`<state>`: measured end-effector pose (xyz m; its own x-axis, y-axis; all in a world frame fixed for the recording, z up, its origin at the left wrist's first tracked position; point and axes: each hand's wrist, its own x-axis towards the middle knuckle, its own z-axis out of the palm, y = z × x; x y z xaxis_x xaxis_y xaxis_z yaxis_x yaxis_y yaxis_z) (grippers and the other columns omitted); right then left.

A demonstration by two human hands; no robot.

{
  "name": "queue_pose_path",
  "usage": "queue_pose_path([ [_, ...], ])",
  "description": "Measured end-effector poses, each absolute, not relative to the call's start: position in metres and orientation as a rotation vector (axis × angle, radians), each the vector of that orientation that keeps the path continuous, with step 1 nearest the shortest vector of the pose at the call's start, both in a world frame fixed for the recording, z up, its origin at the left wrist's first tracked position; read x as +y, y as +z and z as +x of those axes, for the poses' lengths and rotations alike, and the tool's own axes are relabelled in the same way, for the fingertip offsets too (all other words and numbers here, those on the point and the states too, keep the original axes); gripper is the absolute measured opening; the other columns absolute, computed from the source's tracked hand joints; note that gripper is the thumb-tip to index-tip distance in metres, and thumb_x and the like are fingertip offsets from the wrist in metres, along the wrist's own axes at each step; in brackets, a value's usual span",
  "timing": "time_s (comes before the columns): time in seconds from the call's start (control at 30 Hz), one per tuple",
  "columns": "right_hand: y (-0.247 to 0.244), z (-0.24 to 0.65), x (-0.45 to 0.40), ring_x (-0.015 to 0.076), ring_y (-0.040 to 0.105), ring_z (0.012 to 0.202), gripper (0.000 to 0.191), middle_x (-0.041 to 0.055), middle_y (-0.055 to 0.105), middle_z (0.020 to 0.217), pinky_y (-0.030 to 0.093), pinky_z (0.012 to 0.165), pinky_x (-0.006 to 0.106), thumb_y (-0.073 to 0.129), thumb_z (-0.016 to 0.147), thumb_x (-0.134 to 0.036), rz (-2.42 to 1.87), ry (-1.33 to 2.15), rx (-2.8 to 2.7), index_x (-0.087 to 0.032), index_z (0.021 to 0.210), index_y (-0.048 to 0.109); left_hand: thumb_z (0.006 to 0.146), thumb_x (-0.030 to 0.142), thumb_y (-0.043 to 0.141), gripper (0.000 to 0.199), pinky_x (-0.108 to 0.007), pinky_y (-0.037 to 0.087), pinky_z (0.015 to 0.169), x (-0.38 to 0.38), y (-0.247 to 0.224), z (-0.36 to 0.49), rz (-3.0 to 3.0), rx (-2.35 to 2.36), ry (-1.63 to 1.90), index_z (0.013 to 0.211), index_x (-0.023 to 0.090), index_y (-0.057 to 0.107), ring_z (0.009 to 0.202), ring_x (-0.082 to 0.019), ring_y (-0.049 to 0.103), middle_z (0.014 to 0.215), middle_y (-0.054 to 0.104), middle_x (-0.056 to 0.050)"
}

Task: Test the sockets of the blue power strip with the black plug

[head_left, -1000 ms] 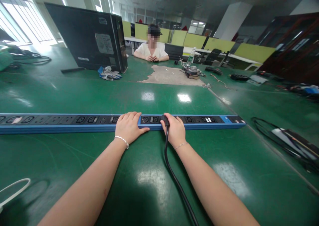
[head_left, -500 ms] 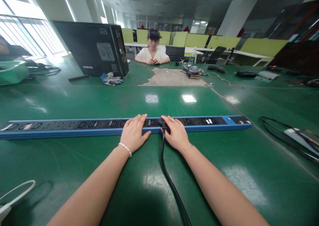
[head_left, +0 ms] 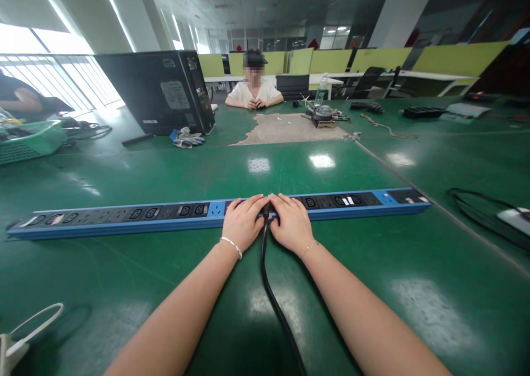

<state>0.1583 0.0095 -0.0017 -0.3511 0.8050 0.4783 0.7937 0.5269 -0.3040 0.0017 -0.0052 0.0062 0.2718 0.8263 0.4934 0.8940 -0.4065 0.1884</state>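
A long blue and black power strip (head_left: 194,210) lies across the green table, with rows of sockets facing up. A black plug (head_left: 267,207) sits at the strip between my hands, largely covered by fingers, and its thick black cable (head_left: 270,287) runs toward me. My left hand (head_left: 245,221) is closed against the plug's left side, over the strip. My right hand (head_left: 291,221) closes on the plug from the right, its thumb near the cable. Fingertips of both hands meet around the plug.
A black computer case (head_left: 161,91) stands at the back left beside gloves (head_left: 187,138). Further left is a green basket (head_left: 33,140). A person (head_left: 254,89) sits opposite. Black cables (head_left: 476,210) lie on the right, a white cable (head_left: 31,329) at the lower left.
My left hand has moved right from the strip to the plug, closing beside my right hand. A blue socket left of my hand is now uncovered. The view has shifted slightly.
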Motion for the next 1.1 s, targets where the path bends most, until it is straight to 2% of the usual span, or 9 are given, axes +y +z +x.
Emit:
queue_pose_path([
  [0.27,-0.003,0.154,0.009,0.0208,0.040,0.127,0.053,0.0050,0.052,0.133,0.022,0.108,0.039,0.046,0.074,-0.015,-1.360,-0.014,-2.141,-0.016,0.126,0.051,0.089,0.028,0.045,0.030,-0.034,0.038,0.095,0.003,0.005,0.006,-2.348,-1.630,-0.876,0.118,0.030,0.056,0.105,-0.015,0.058,0.117,0.064,0.000],
  [0.43,-0.005,0.153,0.009,0.0224,0.039,0.128,0.053,0.0061,0.051,0.134,0.017,0.110,0.045,0.047,0.073,-0.015,-1.407,-0.032,-2.122,-0.018,0.126,0.051,0.089,0.030,0.046,0.030,-0.029,0.044,0.084,0.005,0.000,0.004,-2.357,-1.603,-0.901,0.116,0.027,0.058,0.099,-0.016,0.060,0.114,0.064,-0.003],
  [0.6,-0.005,0.153,0.009,0.0253,0.035,0.130,0.052,0.0053,0.052,0.134,0.009,0.110,0.052,0.048,0.072,-0.015,-1.434,-0.046,-2.083,-0.020,0.124,0.053,0.089,0.030,0.045,0.029,-0.031,0.043,0.086,0.004,0.005,0.008,-2.353,-1.667,-0.891,0.115,0.027,0.057,0.101,-0.017,0.059,0.113,0.065,-0.002],
  [0.9,-0.003,0.153,0.008,0.0249,0.039,0.126,0.052,0.0054,0.052,0.134,0.017,0.108,0.048,0.047,0.073,-0.016,-1.438,-0.048,-2.103,-0.020,0.125,0.052,0.089,0.029,0.046,0.029,-0.033,0.043,0.086,0.003,0.009,0.008,-2.367,-1.704,-0.846,0.117,0.025,0.055,0.101,-0.019,0.059,0.112,0.066,-0.002],
  [1.1,-0.004,0.153,0.009,0.0238,0.039,0.126,0.052,0.0048,0.052,0.133,0.019,0.108,0.045,0.048,0.072,-0.016,-1.442,-0.031,-2.096,-0.019,0.124,0.053,0.090,0.027,0.044,0.029,-0.031,0.044,0.086,0.004,0.002,0.007,-2.327,-1.642,-0.917,0.116,0.022,0.056,0.099,-0.018,0.060,0.107,0.068,-0.004],
])
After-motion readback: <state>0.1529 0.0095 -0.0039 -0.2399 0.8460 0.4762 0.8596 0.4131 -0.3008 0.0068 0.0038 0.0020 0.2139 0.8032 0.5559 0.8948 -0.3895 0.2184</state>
